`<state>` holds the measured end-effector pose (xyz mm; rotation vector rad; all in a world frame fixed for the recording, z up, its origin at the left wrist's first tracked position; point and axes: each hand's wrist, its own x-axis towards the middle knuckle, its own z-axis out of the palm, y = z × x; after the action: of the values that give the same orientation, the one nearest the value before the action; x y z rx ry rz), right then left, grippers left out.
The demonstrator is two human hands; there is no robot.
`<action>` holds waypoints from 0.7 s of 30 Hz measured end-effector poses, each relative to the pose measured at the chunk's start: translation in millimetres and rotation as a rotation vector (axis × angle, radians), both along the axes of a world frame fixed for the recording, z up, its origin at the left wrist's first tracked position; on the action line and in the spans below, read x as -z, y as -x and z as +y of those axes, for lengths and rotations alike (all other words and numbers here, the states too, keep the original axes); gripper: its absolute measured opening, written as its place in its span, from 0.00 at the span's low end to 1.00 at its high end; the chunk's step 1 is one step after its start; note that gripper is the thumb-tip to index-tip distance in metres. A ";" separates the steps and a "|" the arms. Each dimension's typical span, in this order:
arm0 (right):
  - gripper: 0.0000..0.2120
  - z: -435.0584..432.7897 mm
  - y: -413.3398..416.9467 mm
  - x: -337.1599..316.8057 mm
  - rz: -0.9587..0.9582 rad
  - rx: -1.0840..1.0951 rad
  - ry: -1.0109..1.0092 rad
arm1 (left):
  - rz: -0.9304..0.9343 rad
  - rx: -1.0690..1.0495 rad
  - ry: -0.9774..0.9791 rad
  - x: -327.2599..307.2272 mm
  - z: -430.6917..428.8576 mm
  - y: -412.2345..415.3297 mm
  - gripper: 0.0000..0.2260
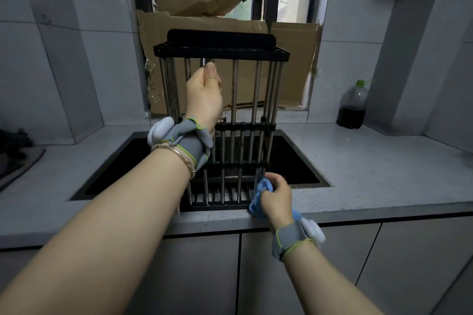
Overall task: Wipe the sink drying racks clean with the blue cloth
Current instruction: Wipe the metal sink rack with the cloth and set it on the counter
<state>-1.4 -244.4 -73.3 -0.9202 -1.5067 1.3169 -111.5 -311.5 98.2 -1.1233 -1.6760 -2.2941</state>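
Rack (231, 120) stands upright over the sink (294, 161) — left hand (203, 96) gripping 1 bar, right hand (277, 198) bunching the cloth (261, 188) around a lower bar. Best keep the top steady — slide the cloth along each bar.

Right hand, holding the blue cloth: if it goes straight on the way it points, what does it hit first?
The right hand points up and left. Its crumpled blue cloth would first meet the right-edge steel bars of the black-framed metal drying rack. They seem to be touching, but depth is unclear.
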 end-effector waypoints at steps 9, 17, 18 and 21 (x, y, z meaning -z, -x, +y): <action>0.16 -7.1 -23.2 -110.4 0.631 -0.046 -0.027 | 0.017 -0.126 -0.018 2.8 -3.4 5.4 0.17; 0.09 -27.6 9.0 -71.2 0.350 0.078 -0.278 | -0.003 -0.085 -0.041 3.5 -8.1 9.4 0.18; 0.07 -24.6 12.9 -65.9 0.293 0.144 -0.307 | -0.008 -0.085 -0.043 3.9 -8.9 10.7 0.18; 0.03 -20.9 18.3 -42.6 0.108 0.110 -0.279 | -0.019 -0.090 -0.042 2.3 -12.8 18.3 0.18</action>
<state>-19.7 -265.4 -30.7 -0.7303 -1.4879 1.0299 -129.8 -324.3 96.0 -1.0008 -1.6416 -2.2806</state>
